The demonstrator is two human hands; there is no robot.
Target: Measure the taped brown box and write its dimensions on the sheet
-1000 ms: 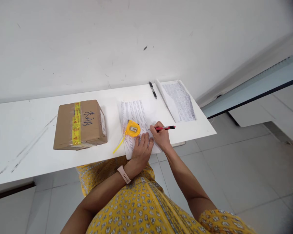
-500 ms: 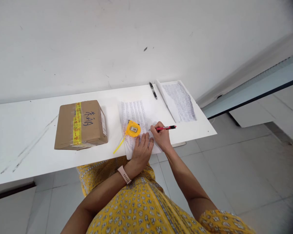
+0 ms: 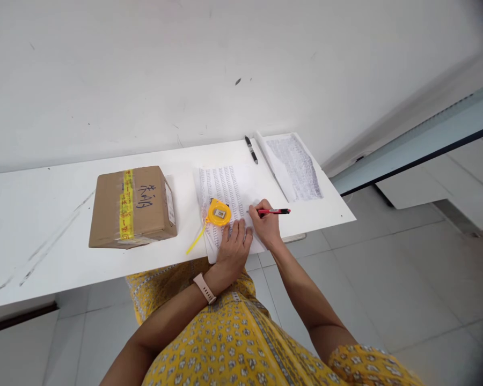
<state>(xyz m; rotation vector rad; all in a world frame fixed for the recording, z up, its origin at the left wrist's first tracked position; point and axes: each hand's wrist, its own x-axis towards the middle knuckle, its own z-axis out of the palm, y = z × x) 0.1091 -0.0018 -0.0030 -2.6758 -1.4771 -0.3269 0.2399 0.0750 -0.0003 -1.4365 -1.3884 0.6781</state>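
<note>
My right hand (image 3: 265,225) is closed round a red pen (image 3: 274,211), whose tip rests on a printed sheet of paper (image 3: 225,187) lying on the white table (image 3: 44,214). My left hand (image 3: 234,245) lies flat on the lower part of that sheet, fingers spread, beside my right hand. A yellow tape measure (image 3: 219,213) sits on the paper just left of my left fingertips, with a short yellow strip trailing toward the table's front edge.
A taped cardboard box (image 3: 132,206) with handwriting stands left of the paper. A black pen (image 3: 251,149) lies near the wall. A second printed sheet (image 3: 295,166) lies at the table's right end. Tiled floor lies beyond the right edge.
The hands, pen and paper stay where they were; only the camera view has shifted very slightly.
</note>
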